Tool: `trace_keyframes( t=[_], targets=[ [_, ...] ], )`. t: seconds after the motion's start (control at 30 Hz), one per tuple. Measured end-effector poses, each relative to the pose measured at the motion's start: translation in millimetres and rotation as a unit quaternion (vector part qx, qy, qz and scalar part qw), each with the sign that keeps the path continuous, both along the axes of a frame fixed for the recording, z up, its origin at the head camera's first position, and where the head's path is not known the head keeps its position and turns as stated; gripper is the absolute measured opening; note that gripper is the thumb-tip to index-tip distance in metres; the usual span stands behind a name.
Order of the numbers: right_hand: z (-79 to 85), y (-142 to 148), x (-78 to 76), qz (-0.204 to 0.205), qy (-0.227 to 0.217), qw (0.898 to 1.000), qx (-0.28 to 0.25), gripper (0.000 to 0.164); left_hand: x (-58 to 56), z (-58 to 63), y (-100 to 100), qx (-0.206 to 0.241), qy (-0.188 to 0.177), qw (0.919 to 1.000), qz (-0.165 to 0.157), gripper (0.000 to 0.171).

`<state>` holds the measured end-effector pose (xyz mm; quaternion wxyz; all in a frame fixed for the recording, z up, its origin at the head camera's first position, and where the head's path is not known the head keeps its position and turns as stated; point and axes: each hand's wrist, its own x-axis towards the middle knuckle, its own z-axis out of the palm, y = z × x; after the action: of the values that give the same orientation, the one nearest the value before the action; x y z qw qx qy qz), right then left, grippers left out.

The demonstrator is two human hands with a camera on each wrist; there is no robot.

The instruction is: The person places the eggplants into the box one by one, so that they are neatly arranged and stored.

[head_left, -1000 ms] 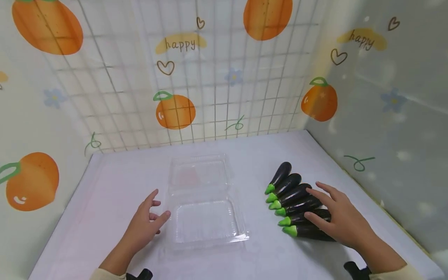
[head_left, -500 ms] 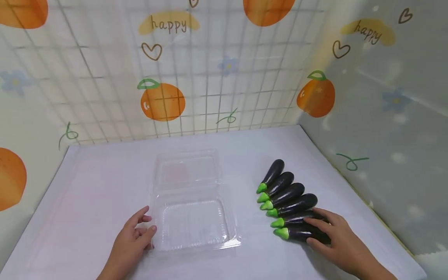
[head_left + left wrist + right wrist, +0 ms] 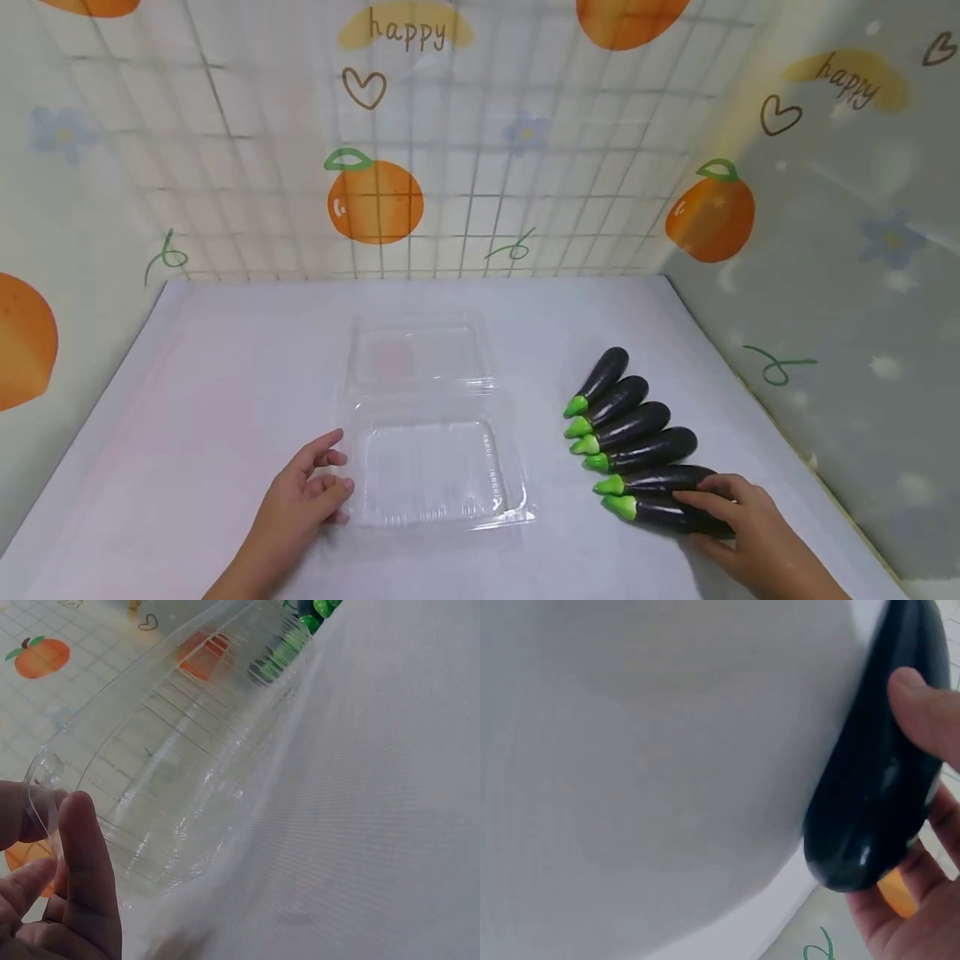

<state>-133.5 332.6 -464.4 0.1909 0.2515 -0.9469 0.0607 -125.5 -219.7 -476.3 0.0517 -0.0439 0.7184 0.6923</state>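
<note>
In the head view, my right hand [image 3: 761, 533] grips the nearest eggplant [image 3: 660, 513] by its rounded dark end. The right wrist view shows my thumb [image 3: 922, 712] on one side of that eggplant [image 3: 877, 780] and fingers on the other. Several more glossy eggplants [image 3: 628, 427] with green stem ends fan out behind it, and the neighbouring eggplant [image 3: 663, 478] lies close to my fingers. A clear plastic clamshell box [image 3: 431, 467] lies unfolded mid-table. My left hand [image 3: 300, 496] is at its left edge, fingers loosely bent, thumb at the rim; firm contact is unclear.
White cloth covers the table [image 3: 225, 375]. The box's lid half [image 3: 420, 354] lies flat behind the base. Printed curtains with oranges stand at the back and both sides, with a wire grid [image 3: 480, 200] visible through the back one.
My right hand has come down from above the eggplants and now grips the nearest one, which has shifted slightly. My left hand has moved lower, beside the box. The head view has tilted.
</note>
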Motion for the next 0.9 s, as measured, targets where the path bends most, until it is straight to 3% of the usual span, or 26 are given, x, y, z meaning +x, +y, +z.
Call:
trace_keyframes(
  t=[0.1, 0.17, 0.27, 0.37, 0.43, 0.53, 0.7, 0.8, 0.9],
  targets=[
    [2.4, -0.8, 0.5, -0.002, -0.011, 1.0, 0.007, 0.059, -3.1, 0.8, -2.5, 0.016, -0.004, 0.9999, -0.006, 0.066],
    [6.3, -2.3, 3.5, -0.019, -0.048, 0.999, -0.005, 0.056, -4.5, 2.1, -3.2, 0.025, -0.011, 0.9996, -0.009, 0.067],
    [17.7, -9.1, 7.3, -0.066, -0.126, 0.989, -0.05, 0.049, -6.5, 3.6, -4.3, 0.036, -0.025, 0.999, -0.009, 0.068],
    [32.1, -24.7, 4.1, -0.081, -0.157, 0.978, -0.111, 0.045, -8.2, 4.0, -6.4, 0.047, -0.035, 0.9982, -0.006, 0.068],
    [40.7, -41.4, -1.1, -0.062, -0.155, 0.975, -0.147, 0.045, -8.4, 3.5, -8.5, 0.053, -0.039, 0.9978, -0.003, 0.069],
    [49.6, -70.9, -10.4, -0.001, -0.144, 0.968, -0.206, 0.048, -7.6, 2.1, -11.9, 0.059, -0.038, 0.9975, -0.003, 0.07],
    [64.7, -120.3, -29.0, 0.081, -0.174, 0.935, -0.297, 0.049, -9.8, -0.7, -15.7, 0.072, -0.03, 0.9969, -0.012, 0.072],
    [72.9, -147.7, -41.7, 0.104, -0.201, 0.919, -0.322, 0.048, -12.8, -2.1, -16.9, 0.069, -0.021, 0.9972, -0.016, 0.072],
    [77.6, -171.4, -55.6, 0.11, -0.211, 0.915, -0.324, 0.049, -16.1, -3.3, -18.3, 0.068, -0.011, 0.9974, -0.02, 0.073]
  ],
)
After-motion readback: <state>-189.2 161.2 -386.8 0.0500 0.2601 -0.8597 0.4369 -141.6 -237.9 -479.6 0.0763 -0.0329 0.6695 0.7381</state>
